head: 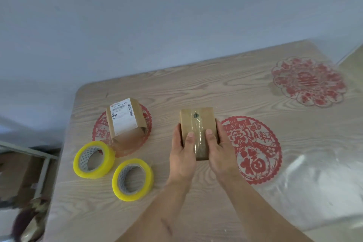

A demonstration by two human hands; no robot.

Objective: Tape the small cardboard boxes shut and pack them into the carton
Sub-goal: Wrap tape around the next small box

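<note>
Both hands grip the same small box (198, 131): the left hand (182, 155) wraps its left side and the right hand (220, 153) its right side, each thumb pressed flat on the top face either side of a glossy strip of clear tape. The box is plain brown cardboard, rectangular, and its long axis runs straight away from the person, so the tape seam lies between the two thumbs. It sits just above or on the table (196, 88); I cannot tell which.

To the left of the held box, apart from it, stands a second box (125, 122), also brown cardboard, bearing a white printed label on top (its near end looks open, so it probably needs taping). The left hand is the nearer one to it. Nearer the person than that second box lie two rolls of yellow-tinted tape (94, 160) and (132, 180), both flat on their sides with grey honeycomb cores.

The table has a pale wood-grain surface under a shiny clear cover, with red paper-cut designs (253, 149) beneath. No carton is clearly in view.
</note>
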